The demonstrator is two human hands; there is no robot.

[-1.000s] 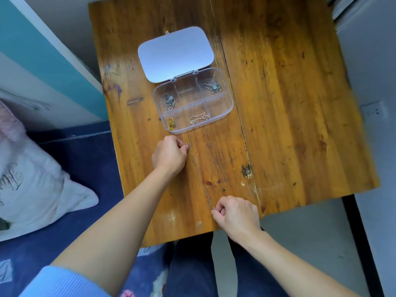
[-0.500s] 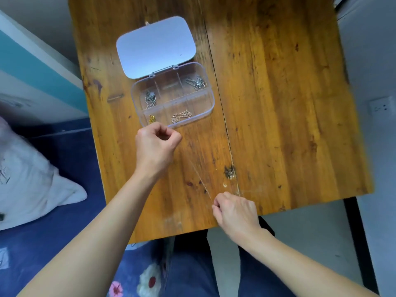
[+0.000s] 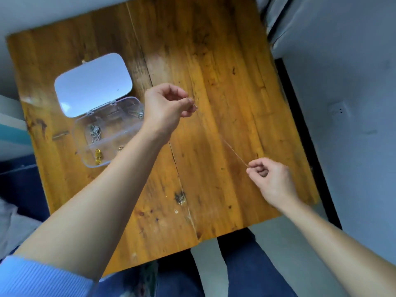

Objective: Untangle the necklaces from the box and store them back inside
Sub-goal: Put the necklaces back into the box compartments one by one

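Note:
A thin necklace chain [image 3: 232, 151] is stretched in a straight line above the wooden table [image 3: 214, 61]. My left hand [image 3: 166, 109] pinches its clasp end to the right of the box. My right hand [image 3: 270, 179] pinches the other end nearer me, at the right. The clear compartment box [image 3: 107, 127] lies open at the table's left, its white lid [image 3: 93, 84] flipped back. Silver chains [image 3: 94, 132], a gold piece [image 3: 98, 156] and another silver bundle [image 3: 140, 114] lie in its compartments; my left forearm hides part of the box.
The table's near edge runs above my knees in blue trousers [image 3: 246, 271]. A small metal piece [image 3: 60, 134] lies on the table left of the box. A grey wall [image 3: 342, 93] stands at the right, blue bedding [image 3: 19, 185] at the left.
Both hands lifted and swung right with the chain: the left hand rose from in front of the box to its right side, the right hand moved away from the table's near edge. The view shifted too.

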